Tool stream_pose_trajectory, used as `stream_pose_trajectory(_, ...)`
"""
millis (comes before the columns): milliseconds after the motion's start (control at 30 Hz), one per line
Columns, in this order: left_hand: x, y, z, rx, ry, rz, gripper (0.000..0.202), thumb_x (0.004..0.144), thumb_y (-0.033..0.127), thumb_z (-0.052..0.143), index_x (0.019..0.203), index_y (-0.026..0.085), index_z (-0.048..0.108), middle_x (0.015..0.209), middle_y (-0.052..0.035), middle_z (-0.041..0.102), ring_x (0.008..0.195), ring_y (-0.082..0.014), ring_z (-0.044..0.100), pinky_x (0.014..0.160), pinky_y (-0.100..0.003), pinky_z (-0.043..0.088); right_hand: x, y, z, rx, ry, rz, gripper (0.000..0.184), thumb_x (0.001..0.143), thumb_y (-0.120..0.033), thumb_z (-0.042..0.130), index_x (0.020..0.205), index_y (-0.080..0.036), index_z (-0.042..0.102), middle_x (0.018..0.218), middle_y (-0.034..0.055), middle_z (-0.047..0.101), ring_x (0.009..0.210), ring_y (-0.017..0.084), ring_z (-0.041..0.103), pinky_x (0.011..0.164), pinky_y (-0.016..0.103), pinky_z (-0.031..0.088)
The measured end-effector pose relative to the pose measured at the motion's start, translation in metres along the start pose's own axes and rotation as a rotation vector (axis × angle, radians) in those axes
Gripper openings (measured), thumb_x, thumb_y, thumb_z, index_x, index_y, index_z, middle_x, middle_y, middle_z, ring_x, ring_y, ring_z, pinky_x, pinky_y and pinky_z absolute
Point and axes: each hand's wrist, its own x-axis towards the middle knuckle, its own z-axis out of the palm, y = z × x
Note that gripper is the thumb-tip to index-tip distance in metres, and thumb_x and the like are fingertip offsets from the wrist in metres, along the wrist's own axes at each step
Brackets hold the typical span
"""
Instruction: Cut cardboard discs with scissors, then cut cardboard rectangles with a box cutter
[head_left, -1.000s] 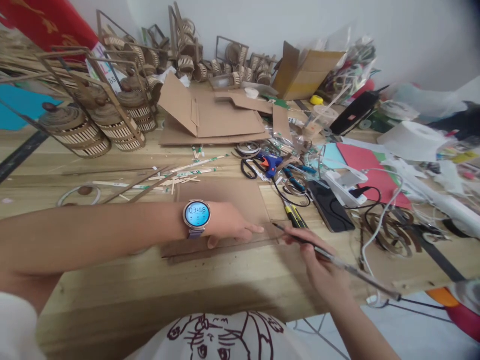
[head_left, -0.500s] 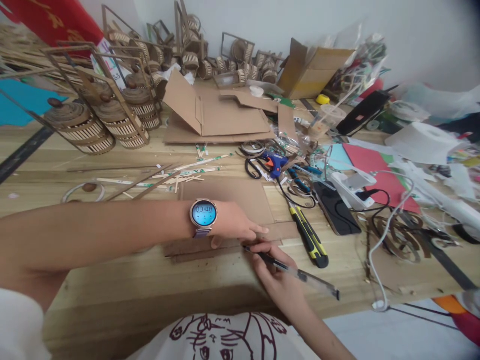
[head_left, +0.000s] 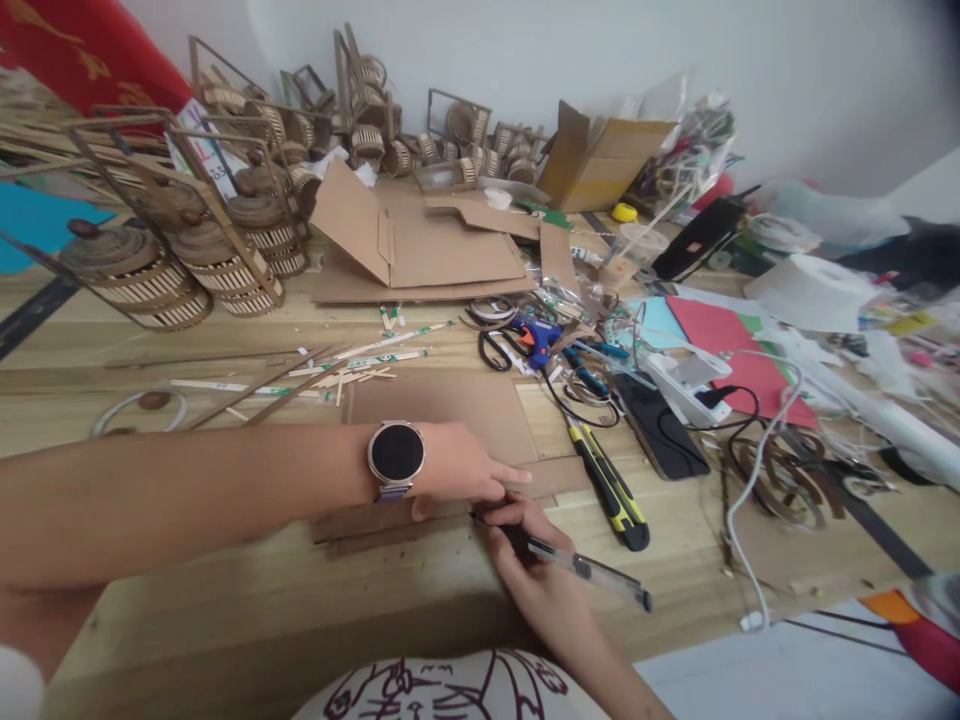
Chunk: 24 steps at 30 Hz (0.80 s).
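Observation:
My left hand (head_left: 459, 462) lies across the work with its fingers stretched out to the right, pressing on brown cardboard strips (head_left: 356, 532) near the table's front. A watch (head_left: 397, 453) with a dark face is on that wrist. My right hand (head_left: 541, 565) grips a pen (head_left: 592, 572) with a clear barrel, its tip down at the strips' lower edge just below my left fingers. Behind my left hand lies a flat cardboard sheet (head_left: 480, 400), partly covered by the hand. To the right rests a yellow and black utility knife (head_left: 609, 490).
A blue glue gun (head_left: 538, 340), a phone (head_left: 661, 425) and a white power strip (head_left: 686, 388) with cables lie to the right. Bigger folded cardboard (head_left: 450, 245) is behind. Small lidded baskets with handles (head_left: 135, 275) stand at left. Thin sticks (head_left: 360, 365) lie nearby.
The view has shifted slightly, so most things sit a little lower and further left. The watch face has gone dark. Both hands stay at the strips, and the pen's angle has changed slightly.

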Motion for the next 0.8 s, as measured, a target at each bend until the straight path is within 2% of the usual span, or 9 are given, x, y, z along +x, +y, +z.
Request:
stream_pose_trajectory(133,0.002,0.0,0.0,0.015,-0.031,0.004,0.079,0.044,0.01,0.099,0.115,0.03,0.071,0.167,0.0045,0.032,0.102,-0.0286,0.071,0.063,-0.035,0.053,0.002,0.0,0.0,-0.038,0.014,-0.011,0.014,0.088,-0.016,0.056,0.08,-0.024,0.063,0.079,0.0029,0.074,0.077,0.02,0.073,0.07,0.029,0.058)
stream_pose_trajectory(233,0.002,0.001,-0.002,0.027,-0.053,0.01,0.074,0.046,0.012,0.099,0.112,0.03,0.072,0.167,0.0055,0.031,0.1,-0.0286,0.071,0.062,-0.036,0.053,0.003,0.006,-0.01,-0.099,0.042,0.0,0.015,0.088,-0.019,0.054,0.079,-0.025,0.064,0.081,0.0041,0.075,0.082,0.023,0.074,0.073,0.032,0.059)
stream_pose_trajectory(333,0.002,0.001,-0.003,0.037,-0.067,0.003,0.071,0.047,0.008,0.096,0.109,0.031,0.072,0.168,0.0068,0.03,0.097,-0.0278,0.071,0.061,-0.035,0.052,0.003,0.017,-0.037,-0.218,0.099,0.05,0.015,0.087,-0.022,0.057,0.078,-0.025,0.068,0.074,0.0036,0.075,0.072,0.025,0.072,0.066,0.034,0.058)
stream_pose_trajectory(433,0.003,0.001,-0.004,0.035,-0.075,-0.002,0.071,0.047,0.006,0.094,0.11,0.032,0.072,0.168,0.0071,0.03,0.095,-0.0271,0.071,0.06,-0.035,0.05,-0.002,0.027,-0.073,-0.363,0.222,0.114,0.012,0.085,-0.026,0.062,0.076,-0.024,0.07,0.068,0.005,0.072,0.064,0.027,0.067,0.058,0.036,0.053)
stream_pose_trajectory(533,0.003,0.001,-0.004,0.032,-0.076,0.002,0.072,0.045,0.006,0.095,0.108,0.033,0.072,0.167,0.0072,0.031,0.093,-0.0253,0.07,0.06,-0.034,0.049,-0.009,0.03,-0.093,-0.478,0.262,0.112,0.012,0.09,-0.029,0.063,0.089,-0.023,0.073,0.074,0.0047,0.073,0.066,0.024,0.067,0.057,0.033,0.054)
stream_pose_trajectory(633,0.003,0.001,-0.003,0.053,-0.067,0.007,0.071,0.046,0.009,0.096,0.109,0.032,0.071,0.168,0.0065,0.031,0.09,-0.0244,0.07,0.058,-0.033,0.047,-0.011,0.033,-0.086,-0.553,0.099,-0.003,0.022,0.097,-0.023,0.055,0.108,-0.023,0.074,0.093,0.0069,0.079,0.085,0.024,0.073,0.079,0.036,0.059)
stream_pose_trajectory(700,0.003,0.001,-0.003,0.072,-0.059,0.008,0.07,0.048,0.009,0.095,0.11,0.031,0.07,0.167,0.0064,0.031,0.092,-0.0247,0.069,0.058,-0.033,0.047,-0.008,0.037,-0.074,-0.548,-0.048,-0.051,0.032,0.098,-0.017,0.046,0.115,-0.023,0.072,0.104,0.007,0.08,0.097,0.024,0.074,0.095,0.041,0.056)
stream_pose_trajectory(800,-0.002,0.0,-0.003,0.1,-0.046,0.012,0.069,0.052,0.009,0.093,0.113,0.031,0.069,0.167,0.0072,0.032,0.097,-0.0262,0.068,0.059,-0.034,0.046,-0.003,0.043,-0.063,-0.53,-0.136,-0.06,0.044,0.094,-0.01,0.039,0.118,-0.027,0.071,0.113,0.0029,0.079,0.106,0.022,0.073,0.106,0.042,0.05)
